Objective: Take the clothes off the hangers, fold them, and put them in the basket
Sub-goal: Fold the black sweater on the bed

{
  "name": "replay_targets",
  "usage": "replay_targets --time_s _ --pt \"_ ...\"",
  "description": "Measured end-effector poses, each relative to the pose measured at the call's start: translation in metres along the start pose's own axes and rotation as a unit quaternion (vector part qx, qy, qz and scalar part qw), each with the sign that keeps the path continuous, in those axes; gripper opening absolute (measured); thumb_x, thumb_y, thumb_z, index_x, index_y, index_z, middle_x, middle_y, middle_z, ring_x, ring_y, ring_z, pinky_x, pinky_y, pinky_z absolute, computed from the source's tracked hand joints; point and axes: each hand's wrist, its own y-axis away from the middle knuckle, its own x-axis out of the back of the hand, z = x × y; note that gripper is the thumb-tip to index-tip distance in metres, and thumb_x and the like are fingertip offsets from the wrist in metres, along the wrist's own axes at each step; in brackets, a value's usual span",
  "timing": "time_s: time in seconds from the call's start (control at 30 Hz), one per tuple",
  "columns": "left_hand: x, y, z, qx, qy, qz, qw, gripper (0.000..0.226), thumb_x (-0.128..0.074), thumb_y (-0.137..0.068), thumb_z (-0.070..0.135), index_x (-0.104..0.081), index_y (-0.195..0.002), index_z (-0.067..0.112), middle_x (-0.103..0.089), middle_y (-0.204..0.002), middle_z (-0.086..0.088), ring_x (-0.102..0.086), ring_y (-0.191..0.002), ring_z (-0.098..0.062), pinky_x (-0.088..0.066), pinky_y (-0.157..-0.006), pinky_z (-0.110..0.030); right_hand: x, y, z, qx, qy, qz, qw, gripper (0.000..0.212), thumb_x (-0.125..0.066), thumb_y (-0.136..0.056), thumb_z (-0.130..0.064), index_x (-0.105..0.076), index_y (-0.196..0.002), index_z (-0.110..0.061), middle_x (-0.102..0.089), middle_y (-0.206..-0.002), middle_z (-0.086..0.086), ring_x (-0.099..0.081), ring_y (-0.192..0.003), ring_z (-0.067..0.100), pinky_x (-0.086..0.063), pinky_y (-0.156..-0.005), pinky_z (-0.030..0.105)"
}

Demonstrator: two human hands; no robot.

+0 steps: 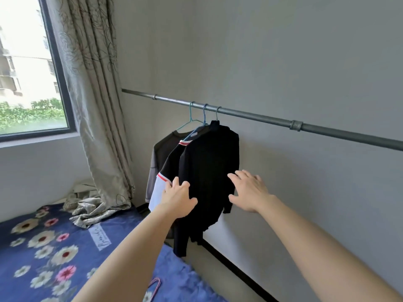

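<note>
Mid-frame, a grey rail [250,116] runs along the wall with three tops on wire hangers [191,115]. A grey top [159,153] hangs furthest left, then a black-and-white shirt [169,168] with red trim, then a black top [209,162] in front on the right.

Both of the person's hands are up at the black top, about halfway down it. The left hand [177,199] sits at its left edge with fingers [174,183] spread and loose, not really gripping anything. The right hand [250,192] is at the right edge, fingers [237,178] straight and fanned out, holding nothing. Can't tell if it's actually touching the fabric.

Lower left is a bed [54,247] with a blue floral sheet, and a bare pink hanger [155,284] lies on it near the bottom edge. A curtain [93,105] and window [24,73] fill the upper left.
</note>
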Motion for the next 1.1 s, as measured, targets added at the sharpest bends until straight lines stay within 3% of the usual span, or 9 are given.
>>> replay_targets --time_s 0.17,0.43,0.53,0.6,0.67,0.8,0.93,1.0,1.1 --pt "0.013 -0.075 0.024 0.001 -0.014 0.043 0.999 0.061 -0.052 -0.095 0.035 -0.030 -0.150 0.020 -0.009 -0.162 -0.013 -0.002 -0.149 -0.033 -0.014 -0.118 -0.048 0.022 -0.089 0.047 0.016 0.012 0.031 0.999 0.068 -0.047 -0.096 -0.030 -0.016 -0.154 -0.015 -0.019 -0.159 0.009 -0.010 -0.149 0.026 -0.014 -0.119 0.042" --pt "0.041 -0.189 0.058 0.058 -0.047 0.102 0.992 0.063 -0.050 -0.093 0.033 -0.028 -0.151 0.021 -0.014 -0.161 -0.010 -0.004 -0.149 -0.031 -0.013 -0.121 -0.047 0.079 -0.236 0.124 0.079 0.105 0.164 0.978 0.054 -0.046 -0.092 -0.020 -0.032 -0.143 -0.010 -0.032 -0.149 0.011 -0.024 -0.141 0.029 -0.019 -0.118 0.041" --pt "0.036 -0.229 0.071 0.074 -0.057 0.122 0.988 0.065 -0.051 -0.091 0.030 -0.027 -0.151 0.020 -0.022 -0.158 -0.007 -0.013 -0.147 -0.029 -0.017 -0.120 -0.044 0.089 -0.277 0.142 0.083 0.085 0.158 0.980 0.052 -0.046 -0.093 -0.019 -0.030 -0.142 -0.013 -0.049 -0.125 0.008 -0.051 -0.107 0.026 -0.044 -0.090 0.036" --pt "0.031 -0.247 0.077 0.081 -0.063 0.129 0.986 0.067 -0.052 -0.090 0.029 -0.025 -0.150 0.019 -0.031 -0.153 -0.005 -0.023 -0.143 -0.029 -0.021 -0.118 -0.042 0.091 -0.292 0.145 0.068 0.071 0.155 0.983 0.044 -0.044 -0.094 -0.021 -0.034 -0.137 -0.013 -0.056 -0.099 0.005 -0.055 -0.077 0.023 -0.043 -0.066 0.033" --pt "0.024 -0.263 0.082 0.093 -0.074 0.122 0.985 0.068 -0.051 -0.090 0.029 -0.023 -0.151 0.017 -0.039 -0.147 -0.007 -0.033 -0.138 -0.030 -0.026 -0.115 -0.043 0.089 -0.301 0.145 0.039 0.075 0.179 0.980 0.028 -0.047 -0.095 -0.024 -0.045 -0.121 -0.012 -0.053 -0.079 0.001 -0.051 -0.064 0.019 -0.039 -0.058 0.031" --pt "0.013 -0.293 0.092 0.126 -0.059 0.155 0.978 0.050 -0.048 -0.097 0.033 -0.038 -0.141 0.013 -0.055 -0.125 -0.008 -0.055 -0.114 -0.027 -0.046 -0.086 -0.036 0.080 -0.309 0.143 0.029 0.084 0.213 0.973 0.019 -0.053 -0.096 -0.025 -0.049 -0.109 -0.011 -0.049 -0.078 0.000 -0.049 -0.066 0.018 -0.040 -0.059 0.029" --pt "0.004 -0.310 0.099 0.140 0.025 0.241 0.960 0.034 -0.044 -0.101 0.040 -0.053 -0.125 0.017 -0.064 -0.094 0.000 -0.060 -0.079 -0.019 -0.039 -0.058 -0.030 0.079 -0.310 0.145 0.029 0.096 0.223 0.970 0.013 -0.051 -0.097 -0.018 -0.049 -0.107 -0.009 -0.040 -0.065 0.000 -0.041 -0.052 0.013 -0.034 -0.051 0.028" --pt "0.006 -0.312 0.102 0.144 0.056 0.282 0.947 0.029 -0.043 -0.101 0.039 -0.056 -0.117 0.019 -0.061 -0.083 0.004 -0.054 -0.068 -0.016 -0.034 -0.052 -0.031 0.078 -0.312 0.146 0.031 0.105 0.230 0.967 0.013 -0.051 -0.097 -0.018 -0.050 -0.106 -0.009 -0.037 -0.062 0.000 -0.035 -0.048 0.012 -0.028 -0.045 0.027" --pt "0.021 -0.305 0.102 0.152 0.065 0.341 0.926 0.026 -0.044 -0.101 0.039 -0.061 -0.107 0.020 -0.061 -0.082 0.004 -0.055 -0.074 -0.021 -0.038 -0.057 -0.032 0.076 -0.313 0.145 0.030 0.112 0.236 0.965 0.013 -0.050 -0.097 -0.018 -0.050 -0.106 -0.009 -0.037 -0.061 0.001 -0.035 -0.047 0.012 -0.023 -0.041 0.027"
